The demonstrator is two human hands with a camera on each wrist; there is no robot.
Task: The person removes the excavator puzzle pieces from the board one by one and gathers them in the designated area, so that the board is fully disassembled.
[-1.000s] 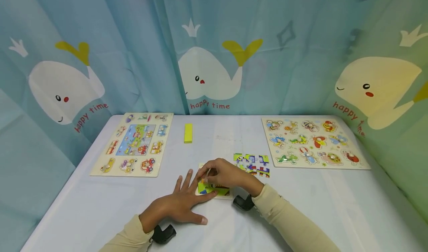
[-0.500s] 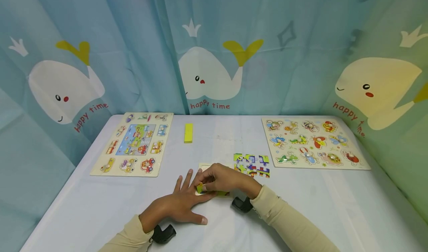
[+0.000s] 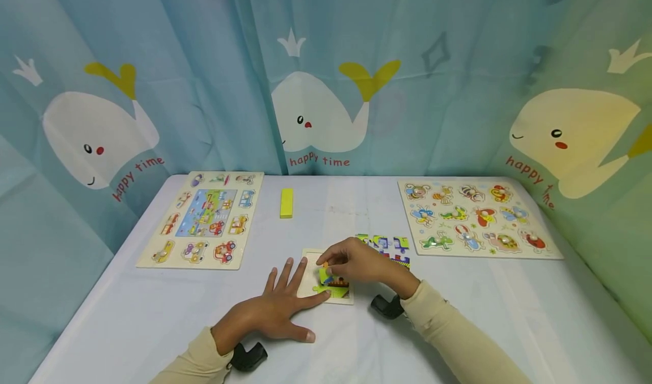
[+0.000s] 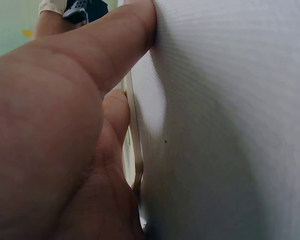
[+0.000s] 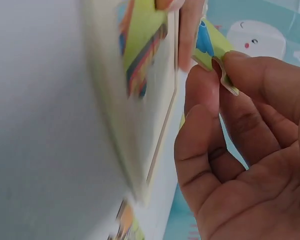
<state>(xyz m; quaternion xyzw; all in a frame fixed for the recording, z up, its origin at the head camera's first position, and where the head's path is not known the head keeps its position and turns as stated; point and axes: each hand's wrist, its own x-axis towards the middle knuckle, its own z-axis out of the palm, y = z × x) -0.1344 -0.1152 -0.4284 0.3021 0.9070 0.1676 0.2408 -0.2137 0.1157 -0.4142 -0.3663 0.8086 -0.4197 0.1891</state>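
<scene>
My right hand [image 3: 359, 262] pinches a green jigsaw piece [image 5: 210, 42] with blue on it between thumb and fingers, tilted over a small wooden puzzle tray [image 3: 308, 286]. In the tray's lower right lies another green jigsaw piece [image 3: 338, 294], partly covered by a left fingertip. My left hand [image 3: 275, 311] lies flat with fingers spread, its fingers reaching onto the tray's left and lower edges and its thumb on the white cloth. In the left wrist view, the thumb [image 4: 125, 35] rests on the cloth beside the tray's edge. My right hand hides the tray's upper right.
Several loose jigsaw pieces [image 3: 400, 244] lie right behind the right hand. A yellow block [image 3: 287, 203] stands farther back. A vehicle puzzle board [image 3: 148, 257] is at the left, an insect puzzle board [image 3: 552, 251] at the right. A whale-print curtain [image 3: 417, 118] encloses the table.
My right hand dips toward the tray's left side, then rises and shifts right with the green jigsaw piece, leaving the tray's left side bare. The left hand stays in place.
</scene>
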